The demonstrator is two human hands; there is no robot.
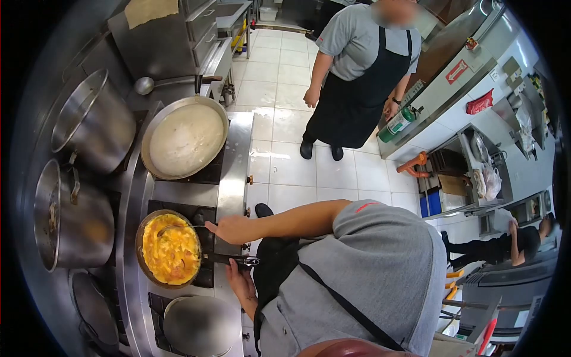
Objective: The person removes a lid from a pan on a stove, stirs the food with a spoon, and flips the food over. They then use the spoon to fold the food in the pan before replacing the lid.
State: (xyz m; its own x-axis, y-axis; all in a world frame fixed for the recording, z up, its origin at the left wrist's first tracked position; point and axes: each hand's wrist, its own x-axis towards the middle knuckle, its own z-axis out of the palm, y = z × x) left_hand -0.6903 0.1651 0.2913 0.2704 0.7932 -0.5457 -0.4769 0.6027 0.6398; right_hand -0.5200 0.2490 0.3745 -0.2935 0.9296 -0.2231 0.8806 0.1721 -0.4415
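Observation:
My right hand (pixel 233 229) is closed on the thin handle of a metal spoon (pixel 187 226), whose bowl end rests in yellow-orange egg. The egg (pixel 171 253) spreads across a round frying pan (pixel 139 257) on a burner. My left hand (pixel 241 287) is at the pan's dark handle (pixel 229 259), fingers against its lower side and partly hidden by it.
A wide pan of whitish liquid (pixel 185 138) sits beyond the egg pan. Two tall pots (pixel 95 122) stand behind, and a round lid (pixel 202 326) lies nearer. A ladle (pixel 144 85) rests at the back. A co-worker in an apron (pixel 363 89) stands nearby; another person (pixel 505 244) is farther off.

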